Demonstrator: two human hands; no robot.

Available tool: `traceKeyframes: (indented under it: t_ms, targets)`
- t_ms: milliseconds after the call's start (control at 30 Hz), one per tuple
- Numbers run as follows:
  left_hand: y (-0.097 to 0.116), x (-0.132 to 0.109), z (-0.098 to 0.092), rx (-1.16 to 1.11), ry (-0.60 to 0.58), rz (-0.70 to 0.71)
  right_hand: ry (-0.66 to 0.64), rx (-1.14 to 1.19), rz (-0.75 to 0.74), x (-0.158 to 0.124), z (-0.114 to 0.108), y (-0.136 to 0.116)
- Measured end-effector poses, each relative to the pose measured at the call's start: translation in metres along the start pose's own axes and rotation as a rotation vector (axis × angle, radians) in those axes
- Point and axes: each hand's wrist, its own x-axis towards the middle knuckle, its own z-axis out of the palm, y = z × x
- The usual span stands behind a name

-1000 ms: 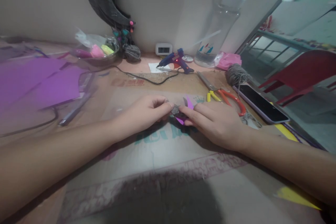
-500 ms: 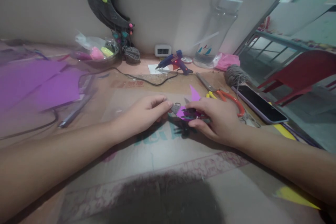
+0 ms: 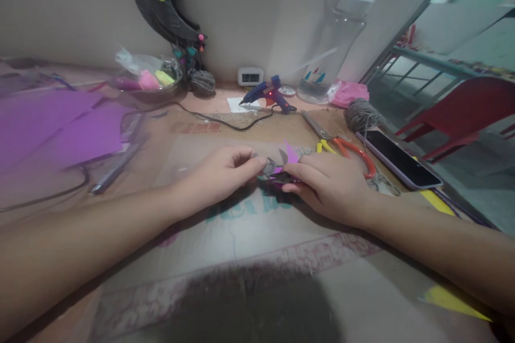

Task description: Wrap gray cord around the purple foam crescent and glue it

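My left hand (image 3: 231,169) pinches a small grey yarn-wrapped piece (image 3: 269,166) between thumb and fingertips, just above the cardboard. Closed around small dark-bladed scissors (image 3: 282,177), my right hand (image 3: 333,182) has their tips pointing left, close against the grey piece. The fingers hide the scissors' handles. Bits of purple show beside the blades. Behind the right fingers, a pointed purple scrap (image 3: 290,153) stands out. Whether the blades touch the yarn, I cannot tell.
Orange-handled scissors (image 3: 354,156), a phone (image 3: 398,158) and a grey yarn ball (image 3: 362,115) lie to the right. A blue glue gun (image 3: 265,91) rests at the back near a bottle (image 3: 336,59). Purple sheets (image 3: 60,128) and a bowl (image 3: 155,95) are left.
The right hand has shifted slightly left, bringing the scissors' tips nearer the grey piece. Their blades, spread before, now look closer together. The left hand has barely moved.
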Motion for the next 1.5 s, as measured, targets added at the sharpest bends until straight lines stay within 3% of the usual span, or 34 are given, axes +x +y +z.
traceKeyframes:
  t_ms: [500, 1500]
  targets:
    - [-0.0015, 0.0016, -0.0007, 0.053, -0.036, 0.008, -0.059, -0.068, -0.006, -0.0008, 0.0005, -0.0013]
    - [-0.0033, 0.0019, 0.0003, 0.066, -0.032, 0.011, -0.002, -0.036, 0.01, -0.0007, 0.0007, -0.0007]
